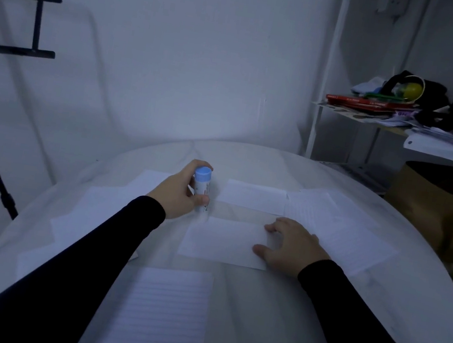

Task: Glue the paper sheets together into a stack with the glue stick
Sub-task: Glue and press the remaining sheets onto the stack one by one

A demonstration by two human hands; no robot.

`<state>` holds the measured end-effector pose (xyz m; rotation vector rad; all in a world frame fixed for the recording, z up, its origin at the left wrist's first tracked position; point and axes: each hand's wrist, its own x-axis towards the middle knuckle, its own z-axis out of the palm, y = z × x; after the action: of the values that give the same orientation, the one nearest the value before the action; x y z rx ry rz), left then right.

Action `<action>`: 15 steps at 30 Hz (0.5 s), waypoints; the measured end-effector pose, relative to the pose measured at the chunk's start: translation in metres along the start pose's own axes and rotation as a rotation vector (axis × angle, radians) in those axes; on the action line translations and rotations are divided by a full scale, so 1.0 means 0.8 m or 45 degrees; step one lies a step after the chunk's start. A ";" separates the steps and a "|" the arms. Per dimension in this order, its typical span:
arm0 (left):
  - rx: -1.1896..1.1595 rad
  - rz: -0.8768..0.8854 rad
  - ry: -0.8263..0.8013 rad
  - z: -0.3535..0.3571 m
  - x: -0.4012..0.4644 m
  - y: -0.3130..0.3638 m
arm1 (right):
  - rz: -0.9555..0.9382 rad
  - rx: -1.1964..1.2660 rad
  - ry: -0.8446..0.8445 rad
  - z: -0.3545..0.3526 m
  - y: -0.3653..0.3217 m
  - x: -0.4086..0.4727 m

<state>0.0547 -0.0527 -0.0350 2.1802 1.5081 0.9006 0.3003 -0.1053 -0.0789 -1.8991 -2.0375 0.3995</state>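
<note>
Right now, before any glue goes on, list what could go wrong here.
1. The glue stick in the left hand seems to have its blue cap on; rubbing it like that would spread no glue.
2. The right hand holds only the right edge of the centre sheet, so its free left side may slide or wrinkle under the stick.
3. Other sheets lie close around; stray glue could stick them to the table.

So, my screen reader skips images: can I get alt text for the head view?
A left hand grips a blue-capped glue stick upright on a round white table, while the right hand presses a paper sheet. More sheets lie around.
</note>
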 end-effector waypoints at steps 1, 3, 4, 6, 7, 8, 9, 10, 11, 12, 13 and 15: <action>0.006 -0.013 -0.005 -0.003 -0.001 0.002 | 0.002 0.002 0.000 0.000 0.000 0.000; 0.053 -0.023 -0.012 -0.011 -0.003 0.007 | 0.002 -0.003 -0.001 0.000 0.000 0.000; 0.124 -0.016 -0.016 -0.016 -0.004 0.009 | 0.003 -0.007 -0.005 0.001 0.000 0.000; 0.300 -0.004 -0.037 -0.029 -0.004 0.013 | 0.008 0.001 -0.009 0.001 0.000 0.001; 0.366 -0.016 -0.059 -0.036 -0.004 0.016 | 0.011 0.007 -0.011 0.001 0.000 0.001; 0.412 -0.042 -0.099 -0.043 -0.005 0.018 | 0.012 0.011 -0.010 0.001 0.000 0.001; 0.461 -0.081 -0.155 -0.049 -0.006 0.021 | 0.012 0.013 -0.008 0.001 0.000 0.002; 0.540 -0.127 -0.227 -0.054 -0.007 0.023 | 0.012 0.013 -0.005 0.002 0.001 0.002; 0.674 -0.163 -0.293 -0.056 -0.008 0.024 | 0.011 0.009 -0.004 0.002 0.001 0.003; 0.861 -0.170 -0.328 -0.056 -0.010 0.025 | 0.011 0.003 -0.004 0.002 0.001 0.003; 1.072 -0.135 -0.316 -0.056 -0.012 0.025 | 0.011 -0.002 -0.005 0.002 0.001 0.003; 1.345 -0.047 -0.180 -0.056 -0.017 0.022 | 0.009 -0.003 -0.004 0.002 0.002 0.002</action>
<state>0.0338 -0.0755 0.0043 2.7408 2.2356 -0.1767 0.3008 -0.1032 -0.0806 -1.9090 -2.0346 0.4023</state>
